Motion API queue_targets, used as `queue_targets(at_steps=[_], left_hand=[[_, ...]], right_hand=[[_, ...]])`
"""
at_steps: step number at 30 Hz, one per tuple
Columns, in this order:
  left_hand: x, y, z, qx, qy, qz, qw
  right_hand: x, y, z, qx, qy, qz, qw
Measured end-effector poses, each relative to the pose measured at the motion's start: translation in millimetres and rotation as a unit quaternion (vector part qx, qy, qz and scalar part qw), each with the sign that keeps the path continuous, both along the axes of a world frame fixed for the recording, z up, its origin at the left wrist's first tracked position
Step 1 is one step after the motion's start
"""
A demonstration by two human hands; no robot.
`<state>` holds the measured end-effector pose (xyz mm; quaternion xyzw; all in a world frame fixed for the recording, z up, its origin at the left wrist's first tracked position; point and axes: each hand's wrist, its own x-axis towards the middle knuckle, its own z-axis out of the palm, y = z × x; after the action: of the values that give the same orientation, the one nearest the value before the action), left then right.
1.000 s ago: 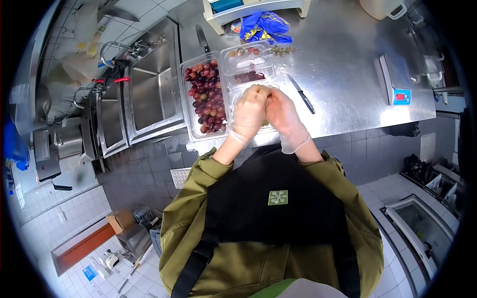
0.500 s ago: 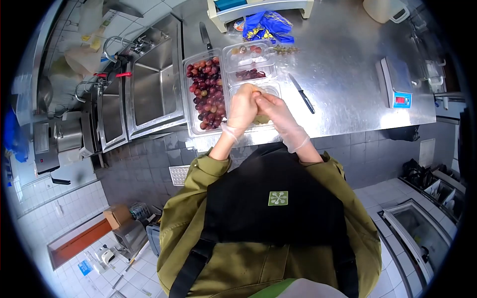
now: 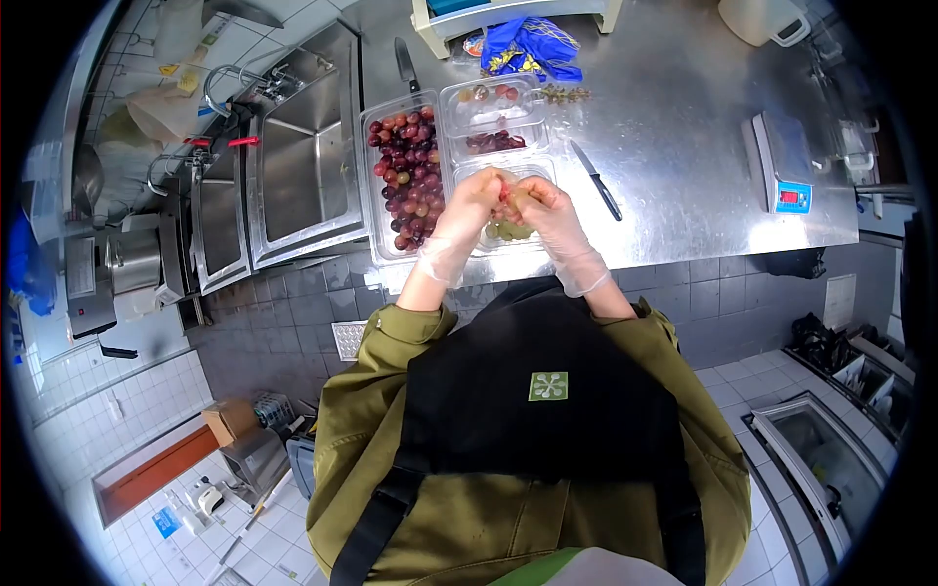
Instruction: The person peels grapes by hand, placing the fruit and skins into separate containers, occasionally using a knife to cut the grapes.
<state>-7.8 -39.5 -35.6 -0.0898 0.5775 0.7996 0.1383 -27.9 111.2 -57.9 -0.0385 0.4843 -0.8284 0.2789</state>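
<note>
My left hand (image 3: 471, 210) and my right hand (image 3: 549, 217), both in clear gloves, meet over a clear container (image 3: 532, 244) with pale green peeled grapes (image 3: 508, 230) in it. Between the fingertips is a small reddish grape (image 3: 505, 193), pinched from both sides and partly hidden. Left of my hands lies a long clear tray (image 3: 367, 181) of red and purple grapes (image 3: 410, 176). Beyond the hands, one clear container (image 3: 490, 125) holds dark red skins (image 3: 495, 143), and another part behind it has a few grapes (image 3: 503, 92).
A small knife (image 3: 596, 181) lies right of the containers, a larger knife (image 3: 406, 66) behind the tray. Also around are a blue bag (image 3: 528, 49), grape stems (image 3: 567, 95), a scale (image 3: 782, 161), a white jug (image 3: 760, 20) and a sink (image 3: 303, 181) at left.
My hands have opened out a little from their tight clasp, with the left wrist shifted left. The reddish grape and the green grapes beneath now show.
</note>
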Motion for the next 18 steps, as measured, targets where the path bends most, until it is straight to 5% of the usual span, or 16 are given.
queue_targets(at_steps=[1, 4, 9, 18], left_hand=[[-0.4, -3.0, -0.8, 0.085, -0.004, -0.014, 0.996], [-2.6, -6.3, 2.3, 0.104, -0.009, 0.049, 0.993], [-31.7, -19.9, -11.9, -0.124, 0.027, 0.182, 0.975], [-72.7, -35.9, -57.4, -0.381, 0.087, 0.186, 0.902]], right_hand=[[-0.7, 1.9, -1.5, -0.017, -0.008, 0.001, 1.000], [-2.6, 2.0, -9.1, -0.006, -0.008, 0.005, 1.000], [-0.3, -2.7, -30.5, 0.217, 0.083, 0.009, 0.972], [-6.7, 3.4, -20.8, 0.164, -0.047, 0.054, 0.984]])
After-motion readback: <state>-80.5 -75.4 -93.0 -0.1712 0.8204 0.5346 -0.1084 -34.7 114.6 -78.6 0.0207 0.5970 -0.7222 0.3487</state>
